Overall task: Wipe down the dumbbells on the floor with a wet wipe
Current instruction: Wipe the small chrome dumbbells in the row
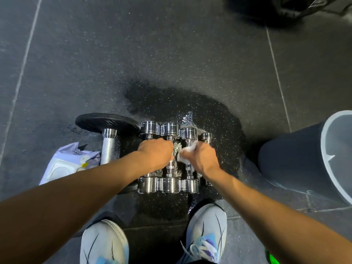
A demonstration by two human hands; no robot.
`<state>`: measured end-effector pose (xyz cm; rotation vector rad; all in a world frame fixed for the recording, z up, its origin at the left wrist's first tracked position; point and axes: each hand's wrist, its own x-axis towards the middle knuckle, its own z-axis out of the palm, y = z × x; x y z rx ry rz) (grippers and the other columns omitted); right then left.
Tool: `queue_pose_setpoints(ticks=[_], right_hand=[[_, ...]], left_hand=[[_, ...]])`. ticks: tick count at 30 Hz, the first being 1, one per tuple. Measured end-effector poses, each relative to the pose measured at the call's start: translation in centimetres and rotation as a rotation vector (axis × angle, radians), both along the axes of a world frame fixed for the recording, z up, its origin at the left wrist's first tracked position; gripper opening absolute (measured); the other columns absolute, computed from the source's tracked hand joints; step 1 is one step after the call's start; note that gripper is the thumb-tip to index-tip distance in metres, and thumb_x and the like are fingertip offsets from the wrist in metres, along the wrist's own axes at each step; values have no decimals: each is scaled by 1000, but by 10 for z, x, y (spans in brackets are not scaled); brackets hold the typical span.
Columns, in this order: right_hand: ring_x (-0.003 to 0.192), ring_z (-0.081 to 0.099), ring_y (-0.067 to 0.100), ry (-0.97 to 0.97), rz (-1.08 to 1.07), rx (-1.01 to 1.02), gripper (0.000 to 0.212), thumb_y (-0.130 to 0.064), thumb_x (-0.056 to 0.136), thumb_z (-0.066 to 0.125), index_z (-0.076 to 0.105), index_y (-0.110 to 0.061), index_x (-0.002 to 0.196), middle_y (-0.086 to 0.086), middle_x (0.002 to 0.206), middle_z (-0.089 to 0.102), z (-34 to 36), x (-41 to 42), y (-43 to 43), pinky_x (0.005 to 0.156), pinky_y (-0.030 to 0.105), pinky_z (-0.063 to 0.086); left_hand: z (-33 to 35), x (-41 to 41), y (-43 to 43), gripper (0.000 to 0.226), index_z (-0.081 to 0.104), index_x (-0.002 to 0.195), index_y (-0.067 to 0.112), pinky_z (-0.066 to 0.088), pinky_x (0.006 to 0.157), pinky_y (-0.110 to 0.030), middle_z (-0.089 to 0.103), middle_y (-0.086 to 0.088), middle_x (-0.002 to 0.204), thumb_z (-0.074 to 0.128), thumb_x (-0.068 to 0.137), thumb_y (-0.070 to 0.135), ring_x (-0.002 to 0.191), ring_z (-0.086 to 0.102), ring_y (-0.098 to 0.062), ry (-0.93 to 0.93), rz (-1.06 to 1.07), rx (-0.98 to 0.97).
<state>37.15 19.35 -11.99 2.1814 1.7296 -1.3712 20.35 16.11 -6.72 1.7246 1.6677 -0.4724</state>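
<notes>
Several chrome dumbbells point(169, 184) lie side by side on the dark rubber floor, handles running away from me. My left hand point(155, 154) grips the handle of the leftmost chrome dumbbell point(148, 184). My right hand point(202, 159) holds a white wet wipe point(187, 152) bunched against the handle of the third dumbbell point(189, 133). A smaller dumbbell point(207, 137) lies at the right end, mostly hidden by my right hand.
A larger dumbbell with a black plate point(106, 122) and knurled handle lies left of the row. A wet wipe pack point(68, 162) sits at the left. A grey bin point(312, 155) stands at the right. A wet patch point(190, 107) surrounds the dumbbells. My shoes point(207, 231) are below.
</notes>
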Motion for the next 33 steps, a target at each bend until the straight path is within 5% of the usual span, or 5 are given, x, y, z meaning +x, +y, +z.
queue_pose_setpoints(ticks=[15,19,25,28,33], right_hand=[[51,34,5,-353,552,66,12,-9,105,51,45,-7,116,8,86,48,27,-2,-13,41,20,36],[68,65,11,-228,343,-82,62,-46,90,73,51,1,125,5,88,66,19,-1,-33,55,22,56],[57,37,4,-202,194,-48,32,-34,98,67,57,-16,122,-7,77,46,19,-2,-26,37,18,36],[79,39,11,-402,654,145,75,-16,105,51,5,-38,160,5,90,43,13,15,-20,54,23,33],[85,43,6,-560,663,108,77,-9,106,42,-6,-33,162,21,80,25,3,4,-21,59,21,32]], left_hand=[[-5,0,-3,17,54,86,19,46,72,-37,57,3,74,54,103,20,71,59,-19,-20,-18,42],[-7,0,-3,18,60,86,15,46,72,-37,61,1,74,55,103,20,70,61,-18,-37,-11,32],[-6,1,-1,13,54,92,16,44,72,-37,54,3,74,54,104,22,76,59,-21,-13,-22,19],[-7,1,-2,14,44,94,20,44,75,-38,47,5,74,54,104,23,82,56,-22,-9,-17,11],[-3,1,-1,15,53,99,16,47,76,-39,53,2,79,52,105,30,84,60,-23,-11,-28,0]])
